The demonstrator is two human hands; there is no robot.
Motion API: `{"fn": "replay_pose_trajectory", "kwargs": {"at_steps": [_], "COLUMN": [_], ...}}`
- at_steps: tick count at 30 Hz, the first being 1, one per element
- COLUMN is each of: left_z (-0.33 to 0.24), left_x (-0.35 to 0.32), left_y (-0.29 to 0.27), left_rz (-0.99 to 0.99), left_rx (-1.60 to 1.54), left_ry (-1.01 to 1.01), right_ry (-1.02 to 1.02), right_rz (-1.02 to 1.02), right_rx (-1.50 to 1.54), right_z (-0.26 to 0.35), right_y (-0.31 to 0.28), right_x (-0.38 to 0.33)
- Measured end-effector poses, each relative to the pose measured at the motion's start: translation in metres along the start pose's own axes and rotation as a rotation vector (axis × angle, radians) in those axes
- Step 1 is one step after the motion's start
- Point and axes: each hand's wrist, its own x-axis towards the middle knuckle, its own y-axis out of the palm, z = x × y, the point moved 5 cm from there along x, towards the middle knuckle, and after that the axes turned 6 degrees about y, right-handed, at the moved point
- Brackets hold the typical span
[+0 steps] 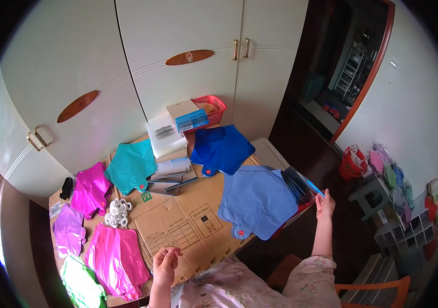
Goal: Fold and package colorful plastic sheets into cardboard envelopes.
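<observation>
Left hand (165,261): hovered low over the near edge of the flattened cardboard sheet (188,231), fingers loosely curled, holding nothing – apparently waiting its turn.
Pink foil pieces (119,259): lay stacked at the near left, just beside that hand, with a green foil piece (81,285) nearer still at the corner.
Right hand (324,204): reached out to the right edge of the table, fingers pinched on a thin blue strip (315,188) at the rim of a clear packet (297,186); the pinch looked narrow.
Light blue foil piece (256,201): spread flat to the left of the right hand, its valve tab pointing toward the near edge – the packet partly overlapped its right side.
White rings (118,212): gathered in a small heap on the left, between the pink and magenta pieces.
Magenta foil piece (92,191), teal foil piece (132,165), dark blue foil piece (221,149): laid out singly by colour, farther back.
Red basket (213,109): farthest, against the white cabinet doors (178,56).
</observation>
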Motion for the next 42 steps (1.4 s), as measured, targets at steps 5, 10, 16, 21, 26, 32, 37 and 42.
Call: {"fn": "replay_pose_trajectory", "kwargs": {"at_steps": [5, 10, 16, 21, 26, 32, 37, 42], "left_z": [-0.001, -0.002, -0.005, -0.016, -0.043, 0.0, 0.062, 0.141], "left_x": [-0.004, -0.007, -0.023, -0.053, -0.113, -0.201, -0.252, -0.307], "left_y": [-0.003, -0.003, -0.005, -0.024, -0.065, -0.189, -0.313, -0.392], "left_rz": [-0.031, -0.007, 0.026, 0.198, 0.404, -0.252, -0.874, -1.333], "left_rx": [-0.003, -0.004, -0.036, 0.219, 0.488, 0.712, 1.132, 1.084], "left_ry": [-0.002, -0.01, -0.004, 0.019, 0.181, -0.149, -0.09, -0.232], "right_ry": [0.026, 0.078, 0.093, -0.325, -0.637, -0.635, -0.367, -0.617], "right_rz": [-0.031, 0.024, 0.165, -0.126, 0.021, 0.59, 1.33, 1.817], "right_rx": [-0.061, -0.111, -0.222, -0.543, -0.592, -0.514, -0.525, -0.724], "right_z": [-0.018, -0.039, -0.086, -0.084, -0.041, -0.033, -0.124, -0.161], "right_y": [-0.004, 0.004, 0.002, -0.017, 0.031, 0.16, 0.214, 0.239], "right_x": [0.03, 0.061, 0.112, 0.148, 0.061, -0.187, -0.354, -0.5]}}
